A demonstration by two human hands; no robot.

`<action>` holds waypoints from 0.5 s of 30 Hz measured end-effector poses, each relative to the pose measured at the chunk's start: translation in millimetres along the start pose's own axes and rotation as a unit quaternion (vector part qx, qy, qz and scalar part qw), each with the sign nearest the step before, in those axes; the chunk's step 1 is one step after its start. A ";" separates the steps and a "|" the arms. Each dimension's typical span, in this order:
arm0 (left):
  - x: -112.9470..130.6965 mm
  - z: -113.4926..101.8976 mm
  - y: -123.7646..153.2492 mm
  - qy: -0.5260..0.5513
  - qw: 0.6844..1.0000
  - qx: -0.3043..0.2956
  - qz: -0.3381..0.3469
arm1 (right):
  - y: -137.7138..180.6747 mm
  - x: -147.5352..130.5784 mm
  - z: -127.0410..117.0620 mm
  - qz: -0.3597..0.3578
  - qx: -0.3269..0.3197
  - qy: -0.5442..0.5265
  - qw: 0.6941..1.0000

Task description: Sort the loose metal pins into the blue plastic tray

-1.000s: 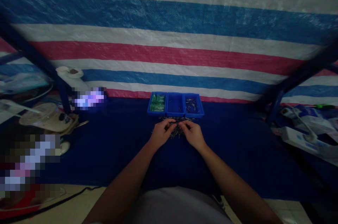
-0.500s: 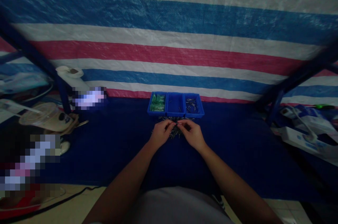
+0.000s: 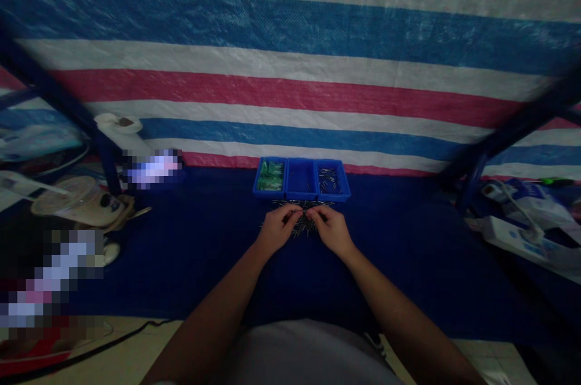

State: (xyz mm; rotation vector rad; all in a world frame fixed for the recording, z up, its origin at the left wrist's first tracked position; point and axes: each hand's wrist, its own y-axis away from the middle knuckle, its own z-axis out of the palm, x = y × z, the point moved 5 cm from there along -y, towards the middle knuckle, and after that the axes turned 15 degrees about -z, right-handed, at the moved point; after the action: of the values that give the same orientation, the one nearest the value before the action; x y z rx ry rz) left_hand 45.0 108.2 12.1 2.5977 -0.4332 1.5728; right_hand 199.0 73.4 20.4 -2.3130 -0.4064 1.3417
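Note:
Both my hands rest on a dark blue cloth over a loose pile of thin metal pins [image 3: 303,226]. My left hand [image 3: 278,229] has its fingers curled into a pinch at the pile's top. My right hand [image 3: 330,229] is pinched too, its fingertips almost touching the left's. Something small, likely a pin, sits between the fingertips; I cannot make it out. Just beyond stand three small blue bins in a row: the left bin [image 3: 270,178] holds green parts, the middle bin [image 3: 301,180] looks nearly bare, the right bin [image 3: 333,180] holds several dark pins.
A striped blue, white and red tarp [image 3: 290,70] hangs behind the table. At left are a plastic cup [image 3: 77,203] and a white roll [image 3: 118,126]. White boxes and a cable [image 3: 521,221] lie at right. Dark frame bars slope down on both sides.
The right hand's fingertips dipped back toward the pile and closer to the left hand; otherwise both hands stay in place over the pins.

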 end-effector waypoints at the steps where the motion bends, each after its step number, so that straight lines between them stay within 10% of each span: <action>1: 0.2 -0.2 0.2 0.004 1.000 0.001 0.003 | 0.4 0.6 0.6 0.000 -0.002 -0.001 1.000; 15: 1.2 -2.9 -0.1 -0.041 0.999 -0.001 -0.008 | -1.5 -10.2 0.6 -0.042 0.004 -0.008 0.999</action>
State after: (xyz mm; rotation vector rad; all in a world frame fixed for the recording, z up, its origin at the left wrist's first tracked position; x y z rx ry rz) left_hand 43.0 108.6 14.5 2.6641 -0.4201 1.4643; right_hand 193.4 70.2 28.5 -2.2545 -0.4953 1.3189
